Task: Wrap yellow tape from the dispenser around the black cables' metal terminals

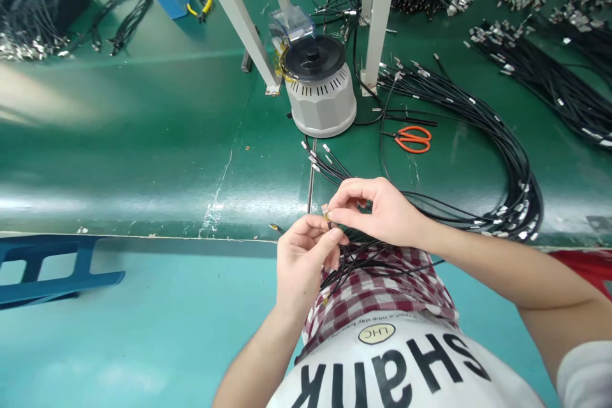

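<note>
Cables (358, 261), thin and black, are bunched over a red-and-white checked cloth (377, 296) at the near edge of the green surface (143, 159), and one small metal-tipped cable end (326, 211) is held up just above them. That end is pinched in a closed grip by the left hand (306, 268) and the right hand (377, 210), though exactly which fingers bear on the tip is partly hidden. A slip is judged the main risk: so small a tip could be lost from the pinch if the pressure eased, and the loops lying loose across the cloth could be snagged and tangled if the bunch were tugged. Other metal tips (315, 159) fanned out on the surface could be dragged off its edge by that same pull. Orange scissors (412, 139) are laid near a large cable coil (523, 185), and a grey round machine (319, 99) is stood beyond them. On the white shirt (502, 389), "Shark" and a badge (377, 333) reading "LHC" are seen upside down; no writing can be made out on the machine.
</note>
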### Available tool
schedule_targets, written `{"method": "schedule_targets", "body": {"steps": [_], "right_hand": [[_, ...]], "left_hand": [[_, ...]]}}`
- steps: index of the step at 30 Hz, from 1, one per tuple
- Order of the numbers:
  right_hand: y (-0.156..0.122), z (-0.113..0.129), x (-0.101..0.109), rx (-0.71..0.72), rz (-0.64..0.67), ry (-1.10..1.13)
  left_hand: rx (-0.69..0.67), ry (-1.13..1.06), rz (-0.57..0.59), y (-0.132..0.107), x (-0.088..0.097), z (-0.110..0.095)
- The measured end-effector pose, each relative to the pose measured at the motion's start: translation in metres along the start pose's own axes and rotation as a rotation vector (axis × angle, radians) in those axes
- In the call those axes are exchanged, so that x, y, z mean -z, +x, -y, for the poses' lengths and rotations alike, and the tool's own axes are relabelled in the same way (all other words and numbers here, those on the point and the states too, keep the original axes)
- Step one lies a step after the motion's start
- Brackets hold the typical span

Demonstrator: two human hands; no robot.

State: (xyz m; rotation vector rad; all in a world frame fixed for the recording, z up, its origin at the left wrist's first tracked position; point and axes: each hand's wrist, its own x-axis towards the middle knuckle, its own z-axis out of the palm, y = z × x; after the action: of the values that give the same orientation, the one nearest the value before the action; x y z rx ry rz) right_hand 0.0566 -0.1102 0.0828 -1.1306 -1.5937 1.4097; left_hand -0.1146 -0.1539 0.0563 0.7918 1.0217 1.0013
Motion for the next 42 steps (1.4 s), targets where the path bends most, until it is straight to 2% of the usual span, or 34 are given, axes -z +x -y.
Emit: {"method": "schedule_targets", "body": {"steps": [2,5,10,14,17,20,22,24,26,28,29,32,34,39,40,42], "right_hand": [[0.0,0.002,0.002,0.044,-0.001,-0.018],[0.005,0.001,0.006,0.068,0.075,0.072],[0.023,-0.01,0.009,0.005,0.197,0.295],[0.036,-0.016,0.006,0.0,0.309,0.444],[0.044,-0.015,0.005,0.048,0.385,0.452],[0.047,-0.014,0.005,0.1,0.423,0.341],[0.045,-0.016,0.004,0.109,0.342,0.221],[0.039,-0.018,0.002,0.067,0.186,0.13],[0.029,-0.021,0.0,-0.005,0.082,0.095],[0.017,-0.023,-0.004,-0.072,0.113,0.057],[0.012,-0.023,-0.006,-0.087,0.16,0.014],[-0.001,-0.023,-0.012,-0.051,0.264,-0.129],[-0.004,-0.021,-0.014,-0.001,0.274,-0.172],[0.017,-0.023,-0.004,-0.01,0.396,-0.228],[0.024,-0.025,0.0,-0.01,0.36,-0.325],[0.04,-0.03,0.006,-0.011,0.191,-0.678]], "left_hand": [[-0.02,0.018,-0.01,-0.002,0.001,0.0],[-0.058,0.019,0.011,-0.004,0.002,-0.001],[-0.087,0.001,0.084,-0.003,0.005,-0.006],[-0.046,-0.072,0.177,0.001,0.009,-0.008],[0.022,-0.168,0.278,0.004,0.014,-0.01],[0.055,-0.21,0.319,0.005,0.016,-0.012],[0.05,-0.192,0.283,0.004,0.017,-0.012],[0.016,-0.145,0.169,0.003,0.017,-0.012],[-0.067,-0.082,0.001,0.003,0.017,-0.011],[-0.151,-0.028,-0.122,0.005,0.018,-0.009],[-0.166,-0.014,-0.143,0.006,0.018,-0.008],[-0.121,-0.035,-0.12,0.009,0.021,-0.007],[-0.106,-0.087,-0.099,0.01,0.024,-0.007],[-0.098,-0.062,-0.071,0.006,0.039,-0.007],[-0.097,-0.04,-0.077,0.005,0.042,-0.006],[-0.099,-0.005,-0.099,0.004,0.047,-0.002]]}}
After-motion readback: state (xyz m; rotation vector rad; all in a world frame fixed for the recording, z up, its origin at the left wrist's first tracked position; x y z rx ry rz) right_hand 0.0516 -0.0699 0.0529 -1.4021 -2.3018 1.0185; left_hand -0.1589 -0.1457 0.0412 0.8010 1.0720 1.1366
